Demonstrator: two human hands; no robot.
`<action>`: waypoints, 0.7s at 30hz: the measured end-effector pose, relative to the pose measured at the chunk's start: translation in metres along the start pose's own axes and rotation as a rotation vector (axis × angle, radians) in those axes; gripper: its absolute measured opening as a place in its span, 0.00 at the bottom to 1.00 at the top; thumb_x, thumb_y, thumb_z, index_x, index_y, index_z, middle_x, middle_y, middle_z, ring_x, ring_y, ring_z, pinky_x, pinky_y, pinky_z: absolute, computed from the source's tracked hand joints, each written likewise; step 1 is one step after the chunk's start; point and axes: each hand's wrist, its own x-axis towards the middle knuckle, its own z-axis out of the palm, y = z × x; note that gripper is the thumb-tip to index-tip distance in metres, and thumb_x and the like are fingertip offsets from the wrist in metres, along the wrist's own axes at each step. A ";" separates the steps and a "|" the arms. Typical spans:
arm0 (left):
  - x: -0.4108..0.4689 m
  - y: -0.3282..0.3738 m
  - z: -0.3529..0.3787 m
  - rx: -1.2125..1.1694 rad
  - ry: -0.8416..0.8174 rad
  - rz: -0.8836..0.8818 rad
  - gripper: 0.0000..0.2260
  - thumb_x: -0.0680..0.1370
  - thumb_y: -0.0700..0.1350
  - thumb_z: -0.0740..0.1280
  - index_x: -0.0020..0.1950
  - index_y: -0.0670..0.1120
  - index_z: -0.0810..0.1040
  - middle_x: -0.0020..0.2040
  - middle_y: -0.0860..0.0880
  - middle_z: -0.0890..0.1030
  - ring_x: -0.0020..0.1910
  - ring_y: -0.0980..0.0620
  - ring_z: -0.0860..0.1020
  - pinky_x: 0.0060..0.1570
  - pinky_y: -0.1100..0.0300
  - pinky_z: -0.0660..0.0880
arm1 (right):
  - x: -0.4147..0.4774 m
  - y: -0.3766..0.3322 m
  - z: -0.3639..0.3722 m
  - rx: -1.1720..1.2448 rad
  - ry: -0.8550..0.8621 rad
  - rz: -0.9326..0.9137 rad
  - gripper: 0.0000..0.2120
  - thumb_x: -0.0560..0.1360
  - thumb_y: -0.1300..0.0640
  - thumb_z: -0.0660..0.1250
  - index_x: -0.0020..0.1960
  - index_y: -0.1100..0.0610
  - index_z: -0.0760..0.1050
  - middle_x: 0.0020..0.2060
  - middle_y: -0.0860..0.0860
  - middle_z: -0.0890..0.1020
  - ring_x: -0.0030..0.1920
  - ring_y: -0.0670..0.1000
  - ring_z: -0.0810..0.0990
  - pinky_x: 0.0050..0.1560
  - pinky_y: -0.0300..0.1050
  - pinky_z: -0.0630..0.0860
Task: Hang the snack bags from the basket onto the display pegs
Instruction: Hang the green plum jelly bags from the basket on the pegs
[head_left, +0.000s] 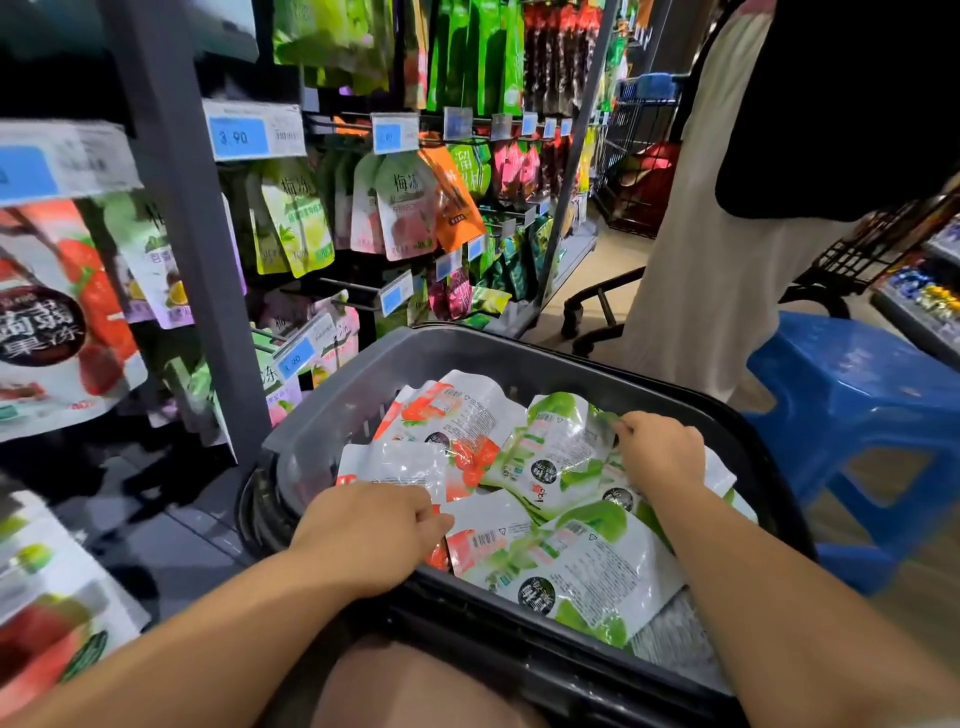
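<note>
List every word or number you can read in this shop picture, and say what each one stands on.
"3.90": blue price tag on the display rail.
"梅冻": hanging pink pouch.
"蒟蒻果冻": large strawberry pouch at the left.
Small print on the snack bags in the basket: too small to read.
Other price tags: blurred.

- 1 view only: a wide-angle head camera, looking forward and steeply down.
- It sits close above the basket (467, 358), with the display rack (171, 208) near on the left and the aisle floor (618, 249) ahead to the right.
</note>
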 end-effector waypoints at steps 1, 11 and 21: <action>0.000 0.000 0.000 0.000 0.000 0.001 0.20 0.80 0.64 0.52 0.37 0.52 0.68 0.40 0.52 0.75 0.44 0.51 0.74 0.42 0.56 0.68 | 0.000 0.001 0.000 0.012 0.030 0.010 0.15 0.83 0.51 0.54 0.45 0.51 0.77 0.41 0.49 0.82 0.45 0.56 0.78 0.47 0.49 0.64; -0.001 -0.002 0.003 -0.033 0.021 0.002 0.18 0.79 0.64 0.54 0.43 0.53 0.73 0.47 0.54 0.80 0.47 0.52 0.75 0.45 0.57 0.68 | -0.013 -0.007 -0.049 0.723 0.393 0.014 0.15 0.82 0.58 0.59 0.38 0.64 0.70 0.33 0.56 0.73 0.35 0.55 0.70 0.37 0.53 0.66; 0.000 -0.001 0.002 -0.085 0.014 -0.012 0.18 0.77 0.67 0.56 0.45 0.54 0.72 0.50 0.53 0.81 0.52 0.50 0.77 0.46 0.57 0.67 | -0.049 -0.053 -0.099 1.120 0.399 -0.070 0.18 0.84 0.55 0.59 0.42 0.68 0.67 0.33 0.58 0.70 0.35 0.50 0.66 0.38 0.54 0.67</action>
